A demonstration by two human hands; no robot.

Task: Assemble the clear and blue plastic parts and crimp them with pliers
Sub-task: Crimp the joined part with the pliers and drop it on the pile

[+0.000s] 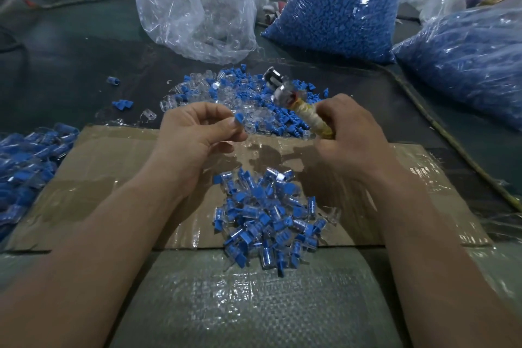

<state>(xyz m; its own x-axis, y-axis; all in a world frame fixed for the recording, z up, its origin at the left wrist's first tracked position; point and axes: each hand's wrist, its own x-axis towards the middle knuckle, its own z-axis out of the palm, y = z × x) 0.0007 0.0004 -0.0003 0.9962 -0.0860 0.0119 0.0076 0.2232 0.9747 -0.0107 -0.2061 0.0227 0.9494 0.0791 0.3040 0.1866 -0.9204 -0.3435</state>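
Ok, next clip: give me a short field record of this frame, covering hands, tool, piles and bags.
left hand: pinches a small blue plastic part
right hand: grips metal pliers with a tape-wrapped handle
near pile: assembled clear-and-blue pieces on taped brown cardboard
far pile: loose clear and blue plastic parts
bags: crumpled clear plastic bag; upright bag of blue parts; right-side bag of blue parts

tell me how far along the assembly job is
Done: a pile of assembled pieces on the cardboard, second pile far left. In hand: left hand pinches a blue part, right hand grips the pliers. Left: the loose heap of parts, plus full bags.
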